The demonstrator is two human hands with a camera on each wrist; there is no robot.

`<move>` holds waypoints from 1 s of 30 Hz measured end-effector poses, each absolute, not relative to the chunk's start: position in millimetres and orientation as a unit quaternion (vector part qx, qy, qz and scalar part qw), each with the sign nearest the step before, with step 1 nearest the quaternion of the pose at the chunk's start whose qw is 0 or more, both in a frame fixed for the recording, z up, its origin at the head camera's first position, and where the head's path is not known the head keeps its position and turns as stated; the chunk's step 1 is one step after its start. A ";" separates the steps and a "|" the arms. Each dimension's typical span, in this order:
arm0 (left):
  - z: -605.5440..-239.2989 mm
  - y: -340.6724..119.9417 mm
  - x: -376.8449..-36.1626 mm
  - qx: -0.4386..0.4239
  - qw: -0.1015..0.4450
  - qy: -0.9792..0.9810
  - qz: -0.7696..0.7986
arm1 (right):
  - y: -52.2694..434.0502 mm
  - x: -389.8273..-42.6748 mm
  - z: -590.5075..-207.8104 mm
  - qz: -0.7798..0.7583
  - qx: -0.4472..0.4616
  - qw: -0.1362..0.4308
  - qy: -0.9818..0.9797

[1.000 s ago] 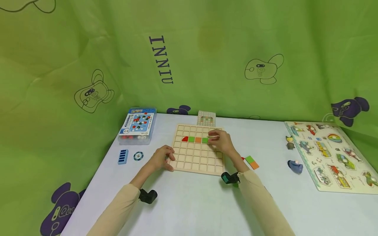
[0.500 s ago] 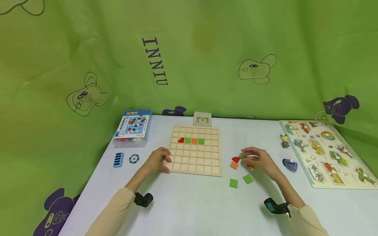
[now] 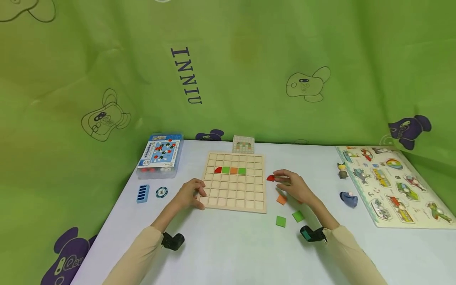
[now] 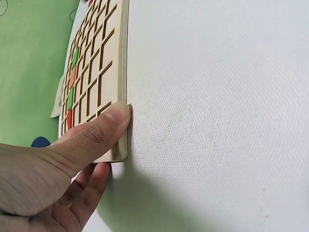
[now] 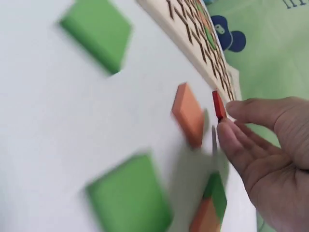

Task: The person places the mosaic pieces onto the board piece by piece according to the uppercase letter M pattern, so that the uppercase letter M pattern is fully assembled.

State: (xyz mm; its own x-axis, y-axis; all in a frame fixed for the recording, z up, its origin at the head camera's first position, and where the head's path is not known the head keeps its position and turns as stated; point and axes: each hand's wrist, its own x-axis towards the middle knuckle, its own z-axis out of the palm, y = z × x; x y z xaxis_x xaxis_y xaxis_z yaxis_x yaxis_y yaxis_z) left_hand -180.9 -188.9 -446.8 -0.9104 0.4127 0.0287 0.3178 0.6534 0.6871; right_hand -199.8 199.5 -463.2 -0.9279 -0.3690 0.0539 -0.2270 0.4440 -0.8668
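Observation:
A square wooden grid board [image 3: 235, 194] lies on the white table; one row holds a red quarter-circle tile [image 3: 218, 170], a green tile [image 3: 225, 170], an orange tile [image 3: 233, 170] and another green tile [image 3: 242, 171]. My left hand [image 3: 190, 194] grips the board's near left corner, thumb [image 4: 104, 128] at the front edge and fingers along the side. Right of the board, my right hand [image 3: 293, 186] pinches a second red quarter-circle tile [image 5: 218, 105] between thumb and fingertips, raised over the table.
Loose orange [image 3: 281, 199] and green tiles [image 3: 280, 221] lie under and near the right hand. A pattern card [image 3: 244, 145] sits behind the board. A boxed molecule set [image 3: 160, 156], blue block [image 3: 142, 193] and round chip [image 3: 162, 192] are left; small figures [image 3: 348, 199] and a picture puzzle [image 3: 395, 190] are right.
My right hand went from the board to the loose tiles on the right, took up a red quarter-circle tile, and has moved back left with it. The left hand stays at the corner.

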 end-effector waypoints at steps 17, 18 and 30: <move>-448.8 -188.7 -179.9 0.190 0.071 0.907 0.370 | 192.1 -243.2 -464.0 -0.416 -0.214 0.064 0.881; -448.9 -188.3 -179.9 0.189 0.072 0.907 0.369 | 193.1 -242.6 -465.8 -0.415 -0.204 0.056 0.885; -467.8 -199.1 -190.9 0.212 0.067 0.896 0.384 | 188.4 -224.0 -475.5 -0.425 -0.072 -0.085 0.898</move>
